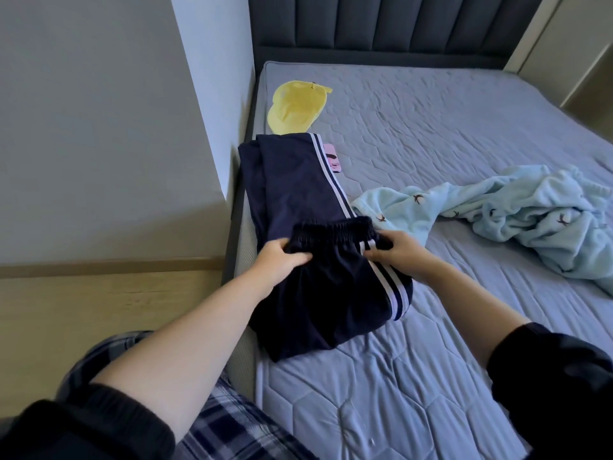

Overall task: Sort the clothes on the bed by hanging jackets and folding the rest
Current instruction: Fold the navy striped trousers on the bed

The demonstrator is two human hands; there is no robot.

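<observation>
Dark navy track pants (298, 184) with white side stripes lie lengthwise along the left edge of the bed (431, 134). Their elastic waistband end is doubled over the legs. My left hand (282, 260) grips the left side of that waistband. My right hand (394, 249) pinches the right side by the stripes. A crumpled light blue fleece garment (517, 210) with small dark marks lies to the right, apart from the pants.
A yellow cap (295, 106) rests near the headboard (381, 24) at the bed's left edge. A small pink object (332, 158) peeks out beside the pants. A wall and a wooden ledge (109, 263) run along the left side.
</observation>
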